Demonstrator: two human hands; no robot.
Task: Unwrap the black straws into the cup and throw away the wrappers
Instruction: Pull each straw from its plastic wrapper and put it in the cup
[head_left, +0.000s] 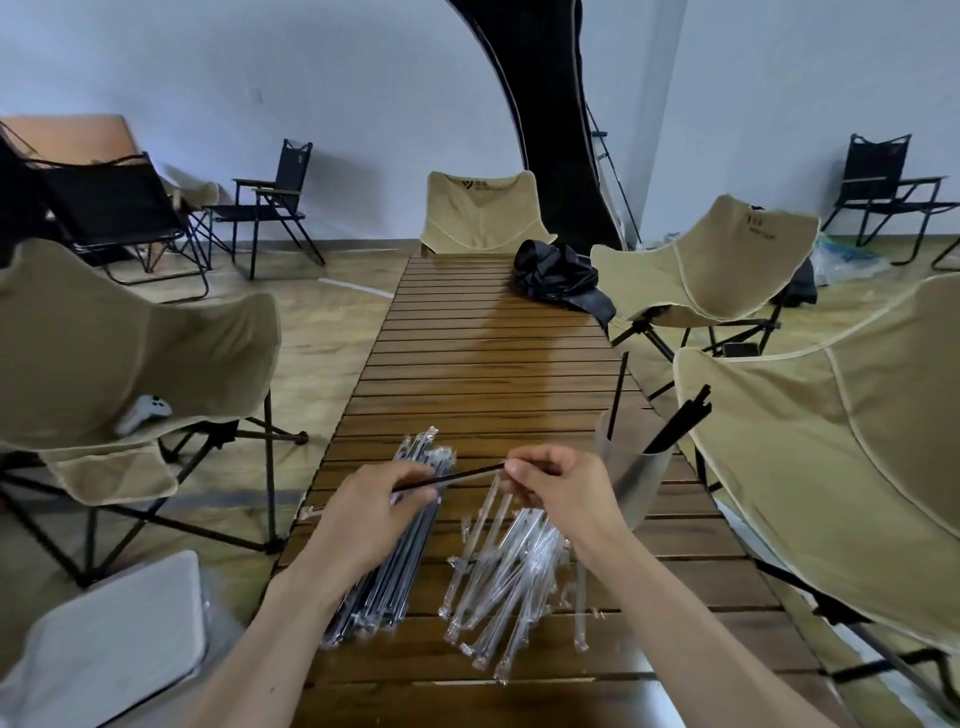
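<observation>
Head view, reading left to right: at the left of the slatted wooden table (467, 364) we have the pile of still-wrapped black straws (382, 587) lying lengthwise, partly under our left forearm. Our left hand (374, 506) sits over that pile with its fingers closed on the dark end of a single black straw (441, 478), which runs across to our right hand (556, 483). There the thumb and fingertips are pinched together on the straw's other end, where a clear wrapper seems to be sliding off, though we cannot tell exactly how much film remains on it. Below the right hand lies the heap of empty clear wrappers (514, 577), loose and fanned out on the table. Further right, near the table's edge, stands the translucent cup (631, 473), touching the right wrist or just behind it, with several bare black straws (675, 421) already leaning inside. We judge that we are mid-strip on one straw, with many wrapped ones left and no wrapper binned yet. The next move calls for pulling the hands apart until the film clears, then carrying the bare straw right to the cup while the wrapper drops onto the heap.
</observation>
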